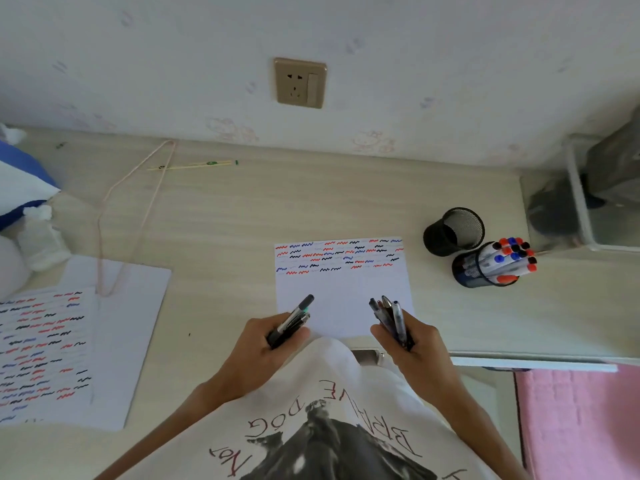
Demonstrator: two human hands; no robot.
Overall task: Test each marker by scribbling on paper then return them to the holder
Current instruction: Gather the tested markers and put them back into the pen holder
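Note:
A white sheet of paper (343, 296) lies on the desk before me, its top rows filled with red, blue and black scribbles. My left hand (266, 344) grips a few dark pens (294, 318) over the sheet's near left corner. My right hand (412, 344) grips a bundle of several pens (389, 315), tips pointing away, over the near right corner. To the right stand an empty black mesh holder (453, 232) and a dark holder (467, 271) packed with several red-, blue- and black-capped markers (509, 258).
More scribbled sheets (45, 348) lie at the left on a blank sheet (138, 306). A pink cord (138, 209) and a thin stick (194, 165) lie at the back. A wall socket (299, 83) faces me. A clear box (588, 209) stands far right.

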